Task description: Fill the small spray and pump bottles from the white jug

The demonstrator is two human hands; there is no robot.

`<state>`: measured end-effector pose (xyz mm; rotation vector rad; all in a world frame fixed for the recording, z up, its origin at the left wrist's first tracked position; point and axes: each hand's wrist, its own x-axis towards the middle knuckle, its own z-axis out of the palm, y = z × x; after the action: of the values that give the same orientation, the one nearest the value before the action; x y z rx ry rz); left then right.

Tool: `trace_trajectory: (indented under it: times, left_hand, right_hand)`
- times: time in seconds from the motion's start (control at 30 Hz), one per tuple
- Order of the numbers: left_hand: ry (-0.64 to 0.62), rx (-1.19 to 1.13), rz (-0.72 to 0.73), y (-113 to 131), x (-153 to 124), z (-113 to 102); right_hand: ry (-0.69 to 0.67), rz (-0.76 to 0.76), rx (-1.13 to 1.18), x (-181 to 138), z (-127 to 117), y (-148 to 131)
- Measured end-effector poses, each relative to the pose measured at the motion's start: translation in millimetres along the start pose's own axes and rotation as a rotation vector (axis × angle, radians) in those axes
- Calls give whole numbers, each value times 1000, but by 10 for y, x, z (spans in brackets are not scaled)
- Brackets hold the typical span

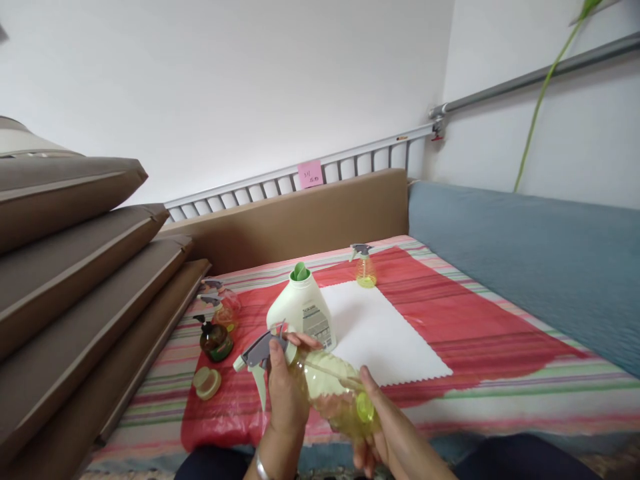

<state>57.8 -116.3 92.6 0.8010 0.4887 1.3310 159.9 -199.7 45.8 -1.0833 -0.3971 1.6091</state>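
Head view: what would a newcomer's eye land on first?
First, the yellow spray bottle, tilted at lower centre, the left hand at its neck and the right hand near its base. Next, the pale jug just behind it. Then the bright red sheet spread over the striped cloth.

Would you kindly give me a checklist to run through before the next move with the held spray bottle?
1. Left hand around the spray bottle's neck end: ok.
2. Right hand supporting its base end: ok.
3. Spray bottle upright: not ok, tilted well over.
4. Sprayer head tightened: cannot tell.
5. White jug standing upright: ok.
6. Jug's green spout capped: not ok, exposed.
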Motion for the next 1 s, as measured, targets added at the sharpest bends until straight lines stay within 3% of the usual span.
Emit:
trace_trajectory:
  times: [0.1,0.2,0.4,0.43,0.53,0.6,0.67,0.77,0.83,0.9,1.0]
  left_hand:
    - [-14,-54,-11,48,-4,-17]
    - [-8,-83,-11,113,3,-30]
    - [-94,-104,-3,266,-3,0]
    - [-72,-90,15,287,-2,-2]
    - [19,-63,26,329,3,-24]
    - [40,-59,0,343,3,-31]
    - [18,-59,-22,353,-5,-20]
    - [-19,-59,-45,372,-27,8]
    - [5,-32,-33,386,-40,8]
    - [63,-2,3,398,-44,-11]
    - [102,4,26,411,-44,-42]
  right_hand:
    - [-171,-105,116,-58,-18,24]
    - [-260,-198,120,-156,-8,39]
    - [-460,110,70,-119,20,44]
    - [-440,76,56,-92,31,56]
    - [-235,-328,49,-61,80,101]
    - [-162,-466,52,-88,115,122]
    - [-194,-371,55,-128,142,121]
    - [-327,2,121,-149,156,95]
    - [-382,81,181,-132,151,92]
    - [-358,-101,164,-112,145,120]
    - [-189,-432,51,-110,149,199]
